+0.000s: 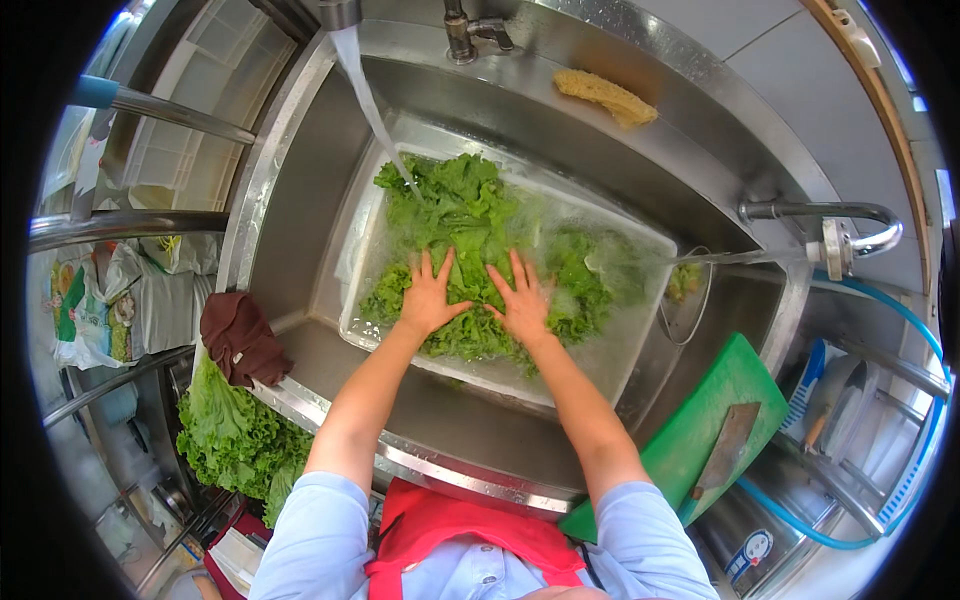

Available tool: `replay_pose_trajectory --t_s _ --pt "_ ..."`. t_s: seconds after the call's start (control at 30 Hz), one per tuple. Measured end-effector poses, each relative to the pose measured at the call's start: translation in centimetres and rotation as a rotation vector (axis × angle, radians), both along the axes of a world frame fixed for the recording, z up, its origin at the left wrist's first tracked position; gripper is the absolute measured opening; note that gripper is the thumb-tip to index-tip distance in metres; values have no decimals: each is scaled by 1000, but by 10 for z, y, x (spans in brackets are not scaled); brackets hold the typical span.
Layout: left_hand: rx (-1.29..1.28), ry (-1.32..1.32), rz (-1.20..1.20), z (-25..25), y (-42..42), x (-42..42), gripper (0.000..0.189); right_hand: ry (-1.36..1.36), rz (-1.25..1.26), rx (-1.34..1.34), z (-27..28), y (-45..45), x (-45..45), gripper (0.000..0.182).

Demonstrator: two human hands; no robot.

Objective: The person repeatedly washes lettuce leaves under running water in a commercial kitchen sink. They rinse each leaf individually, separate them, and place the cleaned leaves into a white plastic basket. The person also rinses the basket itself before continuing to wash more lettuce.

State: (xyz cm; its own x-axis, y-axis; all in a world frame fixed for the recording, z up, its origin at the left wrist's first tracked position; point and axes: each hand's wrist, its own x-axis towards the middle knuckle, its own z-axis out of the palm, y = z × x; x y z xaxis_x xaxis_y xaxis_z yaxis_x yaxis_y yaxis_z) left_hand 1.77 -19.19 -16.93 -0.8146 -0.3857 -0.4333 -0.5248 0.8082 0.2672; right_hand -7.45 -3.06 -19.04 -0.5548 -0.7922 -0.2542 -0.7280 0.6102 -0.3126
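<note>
Green leaf lettuce (465,202) floats in a white plastic tub (630,360) filled with water, set inside a stainless steel sink (480,435). My left hand (429,296) lies palm down on the leaves with its fingers spread. Beside it, my right hand (521,300) also rests on the lettuce, fingers apart. Neither hand grips anything. Water pours into the tub from a tap (341,15) at the upper left and from a curved tap (832,232) on the right. Foam and splashing blur part of the leaves.
A green cutting board (720,405) bearing a cleaver (727,446) leans over the sink's right corner. A strainer (686,292) sits beside the tub. A brown cloth (240,337) drapes the left rim, above more lettuce (232,435). A loofah (607,97) lies on the back ledge.
</note>
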Motion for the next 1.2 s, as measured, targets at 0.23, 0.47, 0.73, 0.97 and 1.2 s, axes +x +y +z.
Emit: replay_pose_trajectory --t_s 0.23,0.47,0.73,0.97,1.2 --pt "-55 -316 -103 -49 9 -9 81 -727 -645 -323 -35 -7 -10 65" --pt "-84 -74 -83 -9 8 -1 56 -396 -179 -122 -9 25 3 49" --pt "-305 590 -491 58 5 -89 53 132 -172 -408 36 21 -20 37" --pt "-270 192 -492 25 -29 -119 52 256 -179 -102 19 36 -45 54" --pt "-262 273 30 -31 -54 -33 60 220 -543 -86 0 83 -70 69"
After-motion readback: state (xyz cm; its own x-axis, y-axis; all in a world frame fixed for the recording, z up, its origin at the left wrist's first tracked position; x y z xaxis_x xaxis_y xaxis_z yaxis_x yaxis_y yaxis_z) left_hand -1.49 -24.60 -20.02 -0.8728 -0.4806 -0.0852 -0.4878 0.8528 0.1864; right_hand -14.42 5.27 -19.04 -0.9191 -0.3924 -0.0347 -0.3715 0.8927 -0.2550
